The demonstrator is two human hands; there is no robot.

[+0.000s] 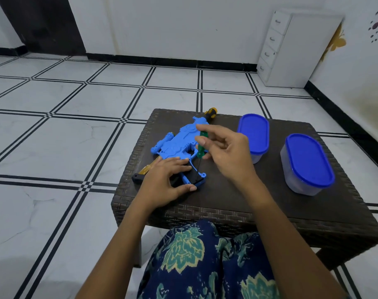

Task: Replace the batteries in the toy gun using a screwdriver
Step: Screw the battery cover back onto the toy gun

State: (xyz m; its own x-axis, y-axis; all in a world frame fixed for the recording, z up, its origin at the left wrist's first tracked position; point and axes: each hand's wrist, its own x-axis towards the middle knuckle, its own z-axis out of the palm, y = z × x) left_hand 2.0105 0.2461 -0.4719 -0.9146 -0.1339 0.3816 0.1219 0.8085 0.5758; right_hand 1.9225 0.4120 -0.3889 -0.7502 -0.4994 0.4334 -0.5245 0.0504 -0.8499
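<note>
A blue plastic toy gun (179,143) lies flat on the left part of a dark woven table (237,203), its yellow-and-black muzzle pointing away and its grip toward me. My left hand (164,186) presses down on the grip, fingers spread across it. My right hand (224,152) holds a green-handled screwdriver (202,146) nearly upright by the fingertips. Its thin metal shaft reaches down to the bottom of the grip, near my left thumb.
Two clear containers with blue lids stand on the table's right half, one at the back (253,134) and one nearer the right edge (309,162). A white drawer cabinet (291,50) stands against the far wall. Tiled floor surrounds the table.
</note>
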